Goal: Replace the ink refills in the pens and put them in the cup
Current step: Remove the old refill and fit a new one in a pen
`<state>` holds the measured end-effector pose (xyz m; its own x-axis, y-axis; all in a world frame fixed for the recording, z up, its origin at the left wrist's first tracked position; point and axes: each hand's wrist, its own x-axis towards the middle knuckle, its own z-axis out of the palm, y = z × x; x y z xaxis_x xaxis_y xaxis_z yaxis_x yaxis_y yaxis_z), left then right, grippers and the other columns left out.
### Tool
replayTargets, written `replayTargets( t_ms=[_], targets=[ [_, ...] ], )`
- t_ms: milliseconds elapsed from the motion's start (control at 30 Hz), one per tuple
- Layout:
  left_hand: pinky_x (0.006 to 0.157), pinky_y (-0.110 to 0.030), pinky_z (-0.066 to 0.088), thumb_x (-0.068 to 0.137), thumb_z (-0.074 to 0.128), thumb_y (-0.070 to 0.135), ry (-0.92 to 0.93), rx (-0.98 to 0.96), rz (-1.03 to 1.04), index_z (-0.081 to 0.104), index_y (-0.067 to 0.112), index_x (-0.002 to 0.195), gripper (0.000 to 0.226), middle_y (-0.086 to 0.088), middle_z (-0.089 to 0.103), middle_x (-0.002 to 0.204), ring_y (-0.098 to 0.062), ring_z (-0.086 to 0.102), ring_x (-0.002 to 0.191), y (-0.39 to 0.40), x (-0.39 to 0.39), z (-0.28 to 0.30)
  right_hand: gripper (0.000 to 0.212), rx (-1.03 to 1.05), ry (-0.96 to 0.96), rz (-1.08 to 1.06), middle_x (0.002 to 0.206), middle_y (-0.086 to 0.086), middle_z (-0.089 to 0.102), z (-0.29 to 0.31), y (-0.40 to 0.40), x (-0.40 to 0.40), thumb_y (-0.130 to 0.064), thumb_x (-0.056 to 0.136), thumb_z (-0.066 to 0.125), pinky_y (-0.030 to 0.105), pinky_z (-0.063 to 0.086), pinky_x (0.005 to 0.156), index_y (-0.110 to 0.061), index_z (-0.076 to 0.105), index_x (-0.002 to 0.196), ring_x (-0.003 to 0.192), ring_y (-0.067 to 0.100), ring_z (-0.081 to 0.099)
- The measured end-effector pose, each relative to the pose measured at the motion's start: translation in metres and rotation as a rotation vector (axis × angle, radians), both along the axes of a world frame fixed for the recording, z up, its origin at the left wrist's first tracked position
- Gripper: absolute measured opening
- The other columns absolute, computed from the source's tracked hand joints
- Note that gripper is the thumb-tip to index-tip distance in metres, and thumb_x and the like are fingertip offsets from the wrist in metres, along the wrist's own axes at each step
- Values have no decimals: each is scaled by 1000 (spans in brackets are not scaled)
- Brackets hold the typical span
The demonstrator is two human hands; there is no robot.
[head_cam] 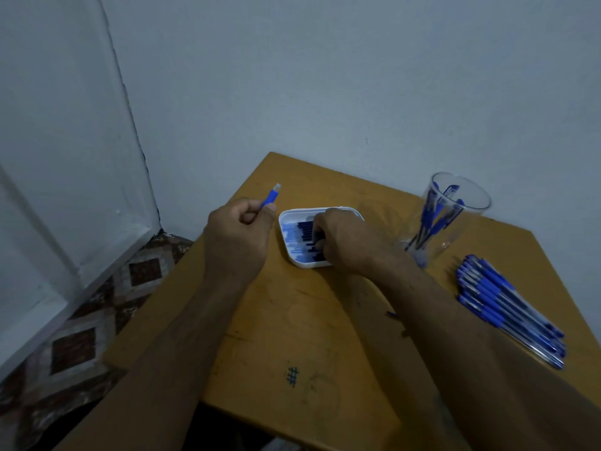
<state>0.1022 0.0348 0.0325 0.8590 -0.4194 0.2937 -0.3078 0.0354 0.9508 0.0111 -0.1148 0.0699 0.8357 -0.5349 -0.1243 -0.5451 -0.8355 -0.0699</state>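
On the wooden table [325, 320], a white tray [287, 219] sits near the middle, holding dark and light blue refills [300, 237] laid side by side. Right hand [344, 239] reaches down into the tray, fingers curled among the refills; can't tell whether it actually pinches one. Left hand [239, 234] is raised just left of the tray, fist closed around a blue pen piece [270, 197] that sticks up past the thumb, pale tip on top. Clear plastic cup [455, 209] stands at the table's far right, near the wall, several blue pens [435, 219] upright and leaning inside. Bundle of blue pens [507, 304] lies flat on the table's right side, near the cup and apart from it. A small blue bit [391, 314] pokes out beside the right forearm. Ink scribble [292, 376] marks the near tabletop. Patterned floor [81, 336] at left.
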Motion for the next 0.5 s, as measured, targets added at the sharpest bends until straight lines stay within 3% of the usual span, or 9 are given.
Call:
replayTargets(
  t_ms=[100,233,367,500],
  targets=[
    [69,-48,61,97,65,31,-20,-6,-31,71,24,97,9,1,73,81,-17,69,75,-4,-6,1,24,-87,-67,63,115,2,67,13,7,-16,-20,96,64,25,44,70,-18,61,120,86,11,52],
    [60,-26,58,98,64,28,-54,-3,-92,70,24,98,7,6,73,81,-9,69,70,-16,-27,5,31,-61,-108,123,119,6,63,30,10,-43,-19,96,64,33,52,74,-22,50,123,104,24,60],
    [56,-23,53,98,65,24,-20,-42,-208,73,23,96,7,2,71,73,-4,61,59,-27,-52,8,28,11,-115,107,115,1,61,41,1,-77,-13,96,56,18,38,68,-22,69,119,100,13,52],
    [53,-15,45,95,67,18,28,-50,-361,73,23,92,8,3,70,67,-1,59,54,-34,-80,7,29,102,-217,69,108,-4,74,47,-1,-113,-7,92,59,16,49,73,-20,75,113,90,6,62]
  ],
)
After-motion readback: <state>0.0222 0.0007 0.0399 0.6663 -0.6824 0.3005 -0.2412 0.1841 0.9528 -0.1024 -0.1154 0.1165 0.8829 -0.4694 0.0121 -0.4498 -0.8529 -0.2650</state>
